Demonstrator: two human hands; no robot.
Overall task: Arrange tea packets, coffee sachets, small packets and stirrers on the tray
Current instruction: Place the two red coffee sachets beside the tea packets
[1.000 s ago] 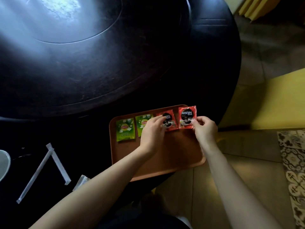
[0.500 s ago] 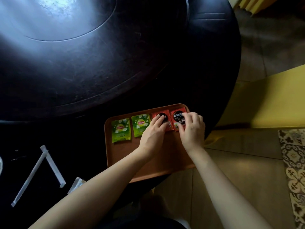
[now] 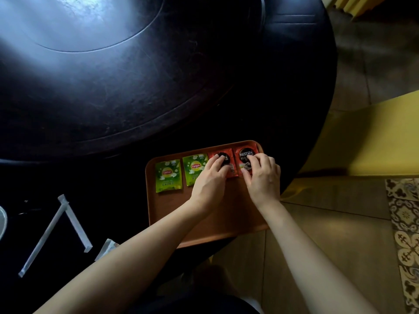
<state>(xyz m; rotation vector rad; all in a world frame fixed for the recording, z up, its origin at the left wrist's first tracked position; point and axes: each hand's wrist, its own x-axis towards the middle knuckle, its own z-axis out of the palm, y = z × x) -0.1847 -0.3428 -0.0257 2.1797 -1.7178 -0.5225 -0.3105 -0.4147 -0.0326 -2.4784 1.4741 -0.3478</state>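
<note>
Now both hands press flat, fingers spread, left hand (image 3: 210, 177) and right hand (image 3: 263, 175) each on a coffee sachet (image 3: 247, 152) along the tray (image 3: 204, 232) far edge; stirrers (image 3: 56, 230) left of the tray likely follow

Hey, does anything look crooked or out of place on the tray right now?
Nothing major. The four packets sit in one row along the tray's far edge, though the left tea packet sits slightly lower than its neighbour. The stirrers lie crossed on the table, off the tray.
</note>
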